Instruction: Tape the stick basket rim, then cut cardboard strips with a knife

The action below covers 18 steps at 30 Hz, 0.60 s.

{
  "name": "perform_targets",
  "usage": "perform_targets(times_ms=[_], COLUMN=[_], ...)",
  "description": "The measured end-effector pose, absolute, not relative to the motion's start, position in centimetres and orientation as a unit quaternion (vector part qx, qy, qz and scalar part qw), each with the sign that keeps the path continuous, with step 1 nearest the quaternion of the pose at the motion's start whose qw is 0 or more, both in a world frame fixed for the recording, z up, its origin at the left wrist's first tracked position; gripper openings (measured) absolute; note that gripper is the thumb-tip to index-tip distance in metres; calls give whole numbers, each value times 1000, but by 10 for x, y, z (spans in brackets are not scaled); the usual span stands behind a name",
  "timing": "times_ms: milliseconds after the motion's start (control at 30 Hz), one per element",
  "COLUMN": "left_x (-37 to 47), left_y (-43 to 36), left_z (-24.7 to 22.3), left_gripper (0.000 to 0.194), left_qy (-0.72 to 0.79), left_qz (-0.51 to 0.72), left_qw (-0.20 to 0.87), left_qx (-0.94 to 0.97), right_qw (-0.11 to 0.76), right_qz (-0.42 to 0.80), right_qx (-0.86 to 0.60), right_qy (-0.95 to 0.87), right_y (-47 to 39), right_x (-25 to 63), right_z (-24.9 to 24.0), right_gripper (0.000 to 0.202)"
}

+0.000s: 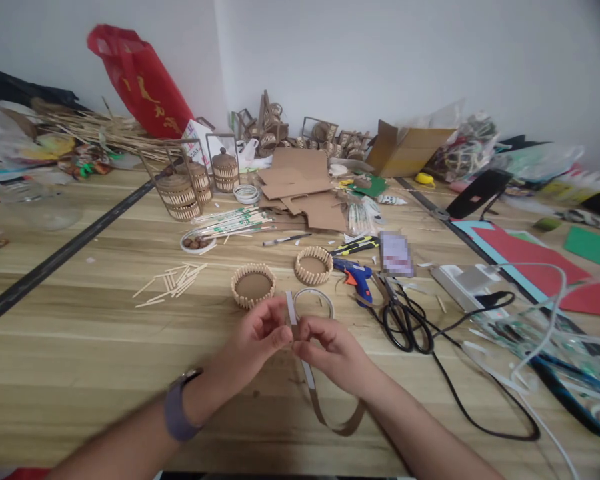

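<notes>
Between my two hands is a narrow brown cardboard strip [322,410] with a white band, perhaps tape, along part of it. Its far end rises past my fingertips, while the near end curls down towards the table. My left hand [265,333] is closed on the strip at its left side. From the right, my right hand [333,347] pinches it with thumb and forefinger. Just beyond the fingers lies a ring-shaped tape roll [331,301], partly hidden by the right hand. Two round cardboard trays fenced with short sticks, a left one [235,290] and a right one [314,265], sit farther back.
Loose sticks [180,281] lie at left, near a white dish [198,249] of brown balls. At right are a blue glue gun [360,283], black-handled scissors [400,327], cables and a power strip [467,288]. Cardboard sheets [300,175] and small lidded baskets [225,172] stand behind.
</notes>
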<state>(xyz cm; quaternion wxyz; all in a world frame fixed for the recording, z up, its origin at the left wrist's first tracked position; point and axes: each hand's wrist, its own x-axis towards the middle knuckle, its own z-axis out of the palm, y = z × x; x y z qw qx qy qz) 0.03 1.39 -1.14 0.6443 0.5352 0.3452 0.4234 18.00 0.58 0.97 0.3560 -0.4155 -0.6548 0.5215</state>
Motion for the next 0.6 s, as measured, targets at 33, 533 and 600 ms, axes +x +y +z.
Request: perform_targets(times_ms=[33,533,600], left_x=[1,-2,-2], left_y=[15,25,24], left_z=[-10,-2,-2], left_gripper=[60,42,40], left_qy=[342,424,426], left_qz=[404,484,460], left_qw=[655,656,662], left_qx=[540,395,411], right_qw=[342,189,207], right_qz=[521,524,462], right_qx=[-413,-488,-521], right_qy=[-664,-672,-687], right_y=[5,25,28], right_x=[179,249,266], right_z=[10,44,51], right_gripper=[25,32,35])
